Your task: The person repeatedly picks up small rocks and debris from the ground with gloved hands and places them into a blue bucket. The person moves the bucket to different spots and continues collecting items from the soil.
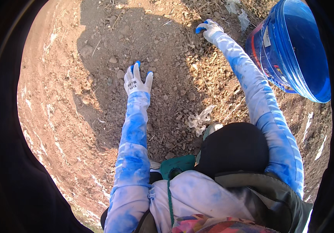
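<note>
Both hands wear white knit gloves with blue-coated palms. My left hand (137, 79) is stretched over dry, crumbly soil (167, 52) in the middle, its fingers apart and nothing visible in it. Farther forward at the upper right, my right hand (210, 29) is low over soil and dry straw, with its fingers curled downward; its palm is hidden, so what it may hold cannot be told. A blue plastic bucket (277, 55) lies tilted to the right of my right forearm, its mouth facing right, with no contents visible in the part that shows.
Crumpled clear plastic film (199, 120) lies near my shoe (214, 128). More torn film (243, 20) lies between my right hand and the bucket. A green object on a cord (177, 166) is beside my black-clad knee (236, 147). White scraps streak the soil at the left.
</note>
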A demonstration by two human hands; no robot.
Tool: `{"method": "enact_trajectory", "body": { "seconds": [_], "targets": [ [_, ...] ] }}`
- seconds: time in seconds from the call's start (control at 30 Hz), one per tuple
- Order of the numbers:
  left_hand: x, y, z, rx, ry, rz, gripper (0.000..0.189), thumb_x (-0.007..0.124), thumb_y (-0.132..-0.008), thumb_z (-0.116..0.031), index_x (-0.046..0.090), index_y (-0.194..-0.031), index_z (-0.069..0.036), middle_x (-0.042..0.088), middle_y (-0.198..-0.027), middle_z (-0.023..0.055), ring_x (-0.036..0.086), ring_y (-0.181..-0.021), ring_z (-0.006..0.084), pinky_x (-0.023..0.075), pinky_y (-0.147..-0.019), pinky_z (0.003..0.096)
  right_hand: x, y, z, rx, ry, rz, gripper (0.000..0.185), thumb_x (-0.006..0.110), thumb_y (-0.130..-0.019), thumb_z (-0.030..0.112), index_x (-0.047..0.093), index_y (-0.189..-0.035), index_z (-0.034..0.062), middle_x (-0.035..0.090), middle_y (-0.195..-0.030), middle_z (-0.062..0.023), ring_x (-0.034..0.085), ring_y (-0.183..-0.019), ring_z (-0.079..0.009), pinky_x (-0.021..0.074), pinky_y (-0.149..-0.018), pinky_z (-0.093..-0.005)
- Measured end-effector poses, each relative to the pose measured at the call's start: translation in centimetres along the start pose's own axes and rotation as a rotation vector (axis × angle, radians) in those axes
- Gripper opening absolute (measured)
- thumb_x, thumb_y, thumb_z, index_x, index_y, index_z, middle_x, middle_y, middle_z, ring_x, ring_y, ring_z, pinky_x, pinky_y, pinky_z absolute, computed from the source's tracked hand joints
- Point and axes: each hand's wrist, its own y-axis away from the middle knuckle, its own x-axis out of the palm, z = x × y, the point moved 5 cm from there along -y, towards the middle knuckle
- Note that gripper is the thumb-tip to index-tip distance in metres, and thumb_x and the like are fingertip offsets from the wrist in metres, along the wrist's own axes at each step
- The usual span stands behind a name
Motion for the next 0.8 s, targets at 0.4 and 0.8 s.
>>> {"method": "enact_trajectory", "body": {
  "seconds": [0.4, 0.8],
  "targets": [
    [0.1, -0.2, 0.1, 0.029, 0.002, -0.018, 0.069, 0.062, -0.093, -0.049, 0.041, -0.150, -0.016, 0.042, -0.149, 0.0226, 0.039, -0.137, 0.0418, 0.0341, -0.113, 0.0526, 3.7, 4.8, -2.0, -0.167, -0.036, -0.514, 0.045, 0.052, -0.093, 0.023, 0.058, -0.137, 0.0205, 0.053, -0.142, -0.0176, 0.049, -0.132, -0.0375, 0.0392, -0.112, -0.0463],
    [-0.1, 0.4, 0.6, -0.005, 0.003, -0.023, 0.071, 0.065, -0.091, -0.049, 0.041, -0.150, -0.018, 0.042, -0.149, 0.0214, 0.039, -0.137, 0.0421, 0.0319, -0.112, 0.0553, -1.5, -4.2, -2.1, 0.093, -0.698, -0.317, 0.068, 0.055, -0.089, 0.011, 0.041, -0.151, 0.0351, 0.045, -0.150, -0.0145, 0.051, -0.132, -0.0372, 0.0409, -0.111, -0.0435]
  ]
}}
